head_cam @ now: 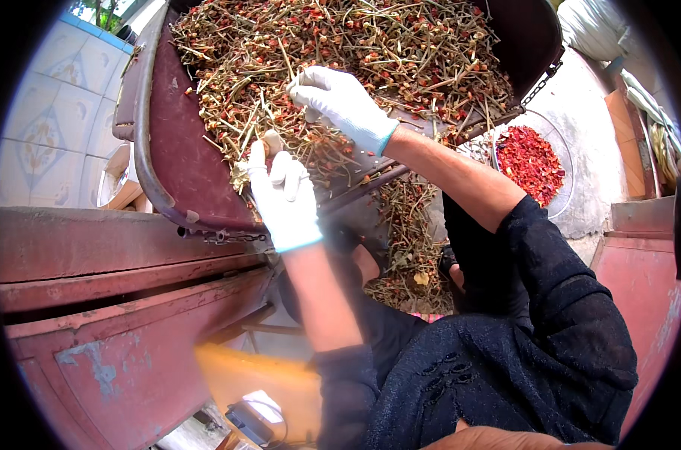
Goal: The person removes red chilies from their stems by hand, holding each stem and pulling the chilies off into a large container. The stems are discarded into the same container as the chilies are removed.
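Observation:
Dried plant stems with red pieces (340, 39), which look like chilli stalks, are heaped on a maroon tray-like bed (188, 169) with a raised rim. Both my hands wear white knit gloves with pale blue cuffs. Over the heap, my right hand (340, 104) has its fingertips pinched together at the lower end of a thin dried stalk (287, 61). Lower and to the left, my left hand (284, 188) is at the heap's near edge, its fingers bent. Its fingertips look brownish, and whether something small is between them is unclear.
A clear round basin (568, 191) of red flakes (528, 163) stands on the floor at right. More stalks (410, 242) lie on the ground between my legs. A chain (542, 81) hangs at the bed's right corner. Pink metal panels (110, 365) flank me; an orange seat (261, 377) is lower left.

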Tool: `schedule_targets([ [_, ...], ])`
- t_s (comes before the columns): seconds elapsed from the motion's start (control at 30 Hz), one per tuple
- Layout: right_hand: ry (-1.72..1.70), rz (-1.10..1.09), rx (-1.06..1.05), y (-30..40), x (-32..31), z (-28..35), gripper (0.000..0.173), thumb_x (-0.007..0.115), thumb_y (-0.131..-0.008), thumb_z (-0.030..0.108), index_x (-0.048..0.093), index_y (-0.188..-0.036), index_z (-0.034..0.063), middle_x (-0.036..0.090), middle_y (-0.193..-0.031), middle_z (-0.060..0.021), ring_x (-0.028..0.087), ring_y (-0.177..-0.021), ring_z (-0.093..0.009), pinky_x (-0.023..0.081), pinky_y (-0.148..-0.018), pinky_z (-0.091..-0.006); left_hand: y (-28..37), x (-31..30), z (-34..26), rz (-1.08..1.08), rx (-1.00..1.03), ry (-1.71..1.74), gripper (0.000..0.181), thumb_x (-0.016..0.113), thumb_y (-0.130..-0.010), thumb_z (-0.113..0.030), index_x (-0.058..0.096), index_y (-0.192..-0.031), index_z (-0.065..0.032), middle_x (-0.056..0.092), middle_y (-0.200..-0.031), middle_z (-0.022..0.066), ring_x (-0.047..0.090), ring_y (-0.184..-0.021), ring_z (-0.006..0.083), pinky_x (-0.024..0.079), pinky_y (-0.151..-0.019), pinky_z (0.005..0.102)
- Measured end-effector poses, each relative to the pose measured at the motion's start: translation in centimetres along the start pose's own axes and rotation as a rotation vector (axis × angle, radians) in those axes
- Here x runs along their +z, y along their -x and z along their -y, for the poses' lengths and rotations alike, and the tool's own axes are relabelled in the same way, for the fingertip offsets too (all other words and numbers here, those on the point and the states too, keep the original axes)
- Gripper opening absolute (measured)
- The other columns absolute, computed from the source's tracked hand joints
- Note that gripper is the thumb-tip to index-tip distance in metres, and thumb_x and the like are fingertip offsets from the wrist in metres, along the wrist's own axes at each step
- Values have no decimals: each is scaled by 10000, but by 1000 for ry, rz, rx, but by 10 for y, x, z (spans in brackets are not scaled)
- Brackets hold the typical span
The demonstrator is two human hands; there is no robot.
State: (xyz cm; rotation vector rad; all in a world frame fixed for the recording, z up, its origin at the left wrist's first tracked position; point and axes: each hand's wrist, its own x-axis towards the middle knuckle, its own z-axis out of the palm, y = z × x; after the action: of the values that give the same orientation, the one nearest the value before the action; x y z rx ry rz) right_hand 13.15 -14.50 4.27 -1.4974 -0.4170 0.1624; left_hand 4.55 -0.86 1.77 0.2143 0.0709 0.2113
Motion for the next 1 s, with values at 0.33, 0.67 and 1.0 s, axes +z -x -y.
schedule_targets([
  [0.33,740,32,-416,-2,5,-14,195,600,-885,250,685,-995,113,696,-913,-86,672,-847,-280,528,-741,-386,2,-5,-17,-57,94,-64,201,443,-971,-66,528,-1107,56,653,-911,184,386,-452,33,290,-295,152],
  [0.67,1092,-76,-407,-37,-44,-38,150,660,-827,259,704,-921,151,635,-876,-62,656,-832,-249,519,-716,-390,2,-12,-13,-50,-47,-2,151,488,-944,-39,584,-1025,43,654,-939,185,529,-631,84,356,-363,173],
  [1.0,981,-39,-333,-37,-48,-44,151,661,-832,239,697,-952,156,636,-913,-68,643,-826,-249,511,-739,-344,3,-6,-8,-77,-111,16,206,471,-972,-90,611,-1051,39,660,-918,179,543,-657,117,350,-362,171],
])
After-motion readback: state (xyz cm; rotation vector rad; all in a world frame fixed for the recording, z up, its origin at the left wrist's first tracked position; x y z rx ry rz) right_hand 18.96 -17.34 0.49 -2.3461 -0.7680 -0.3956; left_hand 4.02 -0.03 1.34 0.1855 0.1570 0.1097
